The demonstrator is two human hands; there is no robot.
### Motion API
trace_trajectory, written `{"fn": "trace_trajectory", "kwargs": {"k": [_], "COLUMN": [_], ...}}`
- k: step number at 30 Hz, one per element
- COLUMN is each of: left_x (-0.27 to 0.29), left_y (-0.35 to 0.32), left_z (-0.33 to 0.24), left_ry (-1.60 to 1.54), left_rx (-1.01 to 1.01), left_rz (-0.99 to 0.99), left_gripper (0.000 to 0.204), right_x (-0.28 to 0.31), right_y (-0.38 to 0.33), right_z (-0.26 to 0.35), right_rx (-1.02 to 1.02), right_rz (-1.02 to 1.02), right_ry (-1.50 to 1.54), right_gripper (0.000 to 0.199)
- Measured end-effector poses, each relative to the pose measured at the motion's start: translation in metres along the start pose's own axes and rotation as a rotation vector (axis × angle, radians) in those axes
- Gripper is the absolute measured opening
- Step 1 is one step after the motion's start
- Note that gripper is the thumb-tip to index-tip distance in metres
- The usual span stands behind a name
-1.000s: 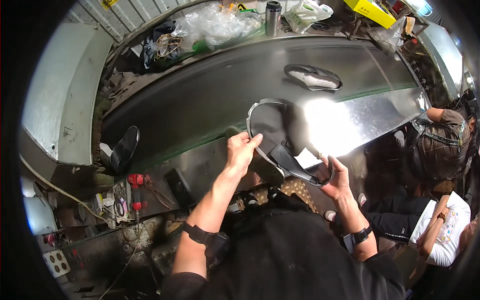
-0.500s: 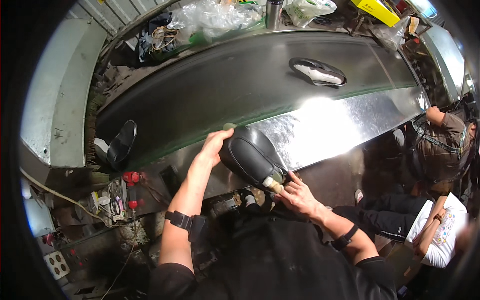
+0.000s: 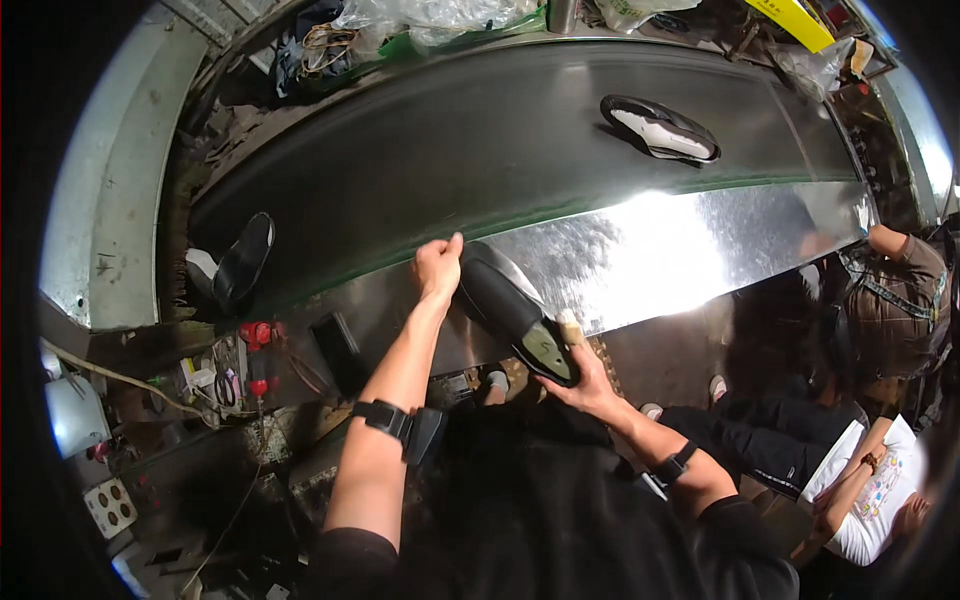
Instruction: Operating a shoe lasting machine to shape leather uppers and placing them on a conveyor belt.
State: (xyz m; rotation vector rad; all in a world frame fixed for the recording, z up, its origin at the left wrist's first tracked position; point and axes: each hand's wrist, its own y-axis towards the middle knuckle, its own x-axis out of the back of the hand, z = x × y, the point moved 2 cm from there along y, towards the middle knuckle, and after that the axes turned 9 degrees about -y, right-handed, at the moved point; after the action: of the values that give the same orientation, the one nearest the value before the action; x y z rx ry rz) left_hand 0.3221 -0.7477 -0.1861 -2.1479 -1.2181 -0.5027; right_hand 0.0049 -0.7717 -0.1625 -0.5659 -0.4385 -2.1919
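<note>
A black shoe upper [image 3: 500, 300] is stretched over a green last [image 3: 545, 350], slanting across the near metal edge of the bench. My right hand [image 3: 588, 385] grips it at the heel end, with a pale wrapping around one raised finger. Beside the toe end, my left hand [image 3: 438, 268] has its fingers curled in and its thumb up. Whether it touches the shoe or pinches something small cannot be made out.
On the dark belt [image 3: 400, 150] lie a black shoe with a white inside [image 3: 665, 135] and another dark shoe [image 3: 245, 262]. A red fitting [image 3: 257, 335] hangs at the left. Two people sit at the right, one in a white shirt [image 3: 885, 490].
The shoe has turned, so more of the green last shows at its heel. My right hand has shifted beneath the heel; my left fingers have left the toe's top and curled up.
</note>
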Motion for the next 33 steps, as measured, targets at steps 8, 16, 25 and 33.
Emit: {"fn": "trace_trajectory", "kwargs": {"k": [8,16,25,33], "left_x": [-0.026,-0.012,0.085,0.251], "left_y": [-0.059,-0.047,-0.106,-0.263], "left_z": [-0.041,-0.016,-0.02,0.059], "left_ry": [0.176,0.007,-0.309,-0.35], "left_rx": [0.059,0.071,-0.053,-0.077], "left_rz": [-0.028,-0.066,-0.191,-0.706], "left_gripper": [0.072,0.043,0.034,0.035], "right_x": [0.019,0.01,0.01,-0.076], "right_y": [-0.011,-0.005,0.076,0.017], "right_z": [-0.013,-0.026,0.059,0.203], "right_rx": [0.184,0.201,-0.769,-0.331], "right_rz": [0.105,0.161,0.69,0.841], "right_ry": [-0.125,-0.023,0.654,0.61], "right_gripper": [0.075,0.083,0.098,0.058]}}
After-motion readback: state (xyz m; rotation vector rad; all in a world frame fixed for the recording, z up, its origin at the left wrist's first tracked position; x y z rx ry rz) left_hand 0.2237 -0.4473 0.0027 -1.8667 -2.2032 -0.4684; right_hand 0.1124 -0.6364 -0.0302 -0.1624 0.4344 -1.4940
